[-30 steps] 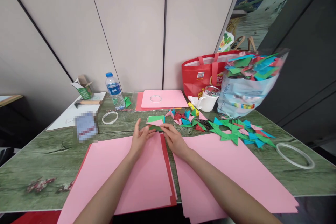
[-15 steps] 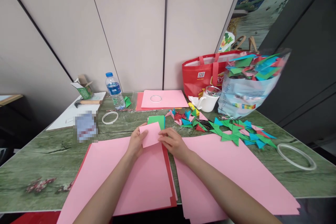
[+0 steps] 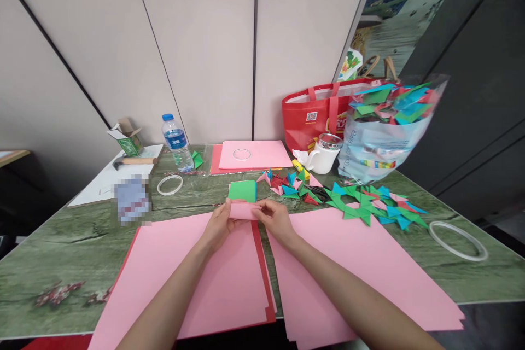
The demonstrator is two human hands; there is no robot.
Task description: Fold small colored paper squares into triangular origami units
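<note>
My left hand [image 3: 218, 225] and my right hand [image 3: 275, 221] both pinch a small pink paper square [image 3: 243, 211], folded over into a narrow strip between them. They hover above the far edge of a stack of large pink sheets [image 3: 197, 279]. Just beyond the hands lies a small stack of square papers with a green one [image 3: 241, 191] on top. Folded paper triangles [image 3: 295, 184] in green, blue, red and pink lie to the right of it.
More folded triangles [image 3: 375, 208] spread right, under a clear bag [image 3: 383, 136] full of them. A second pink sheet pile [image 3: 361, 273], white mug [image 3: 324, 157], red bag [image 3: 315, 117], water bottle [image 3: 176, 142], tape rings [image 3: 170, 185] [image 3: 457, 240] and hammer [image 3: 133, 161] stand around.
The hands lifted a pink square off the small stack, exposing the green one, drew it toward me and folded it over into a narrow strip.
</note>
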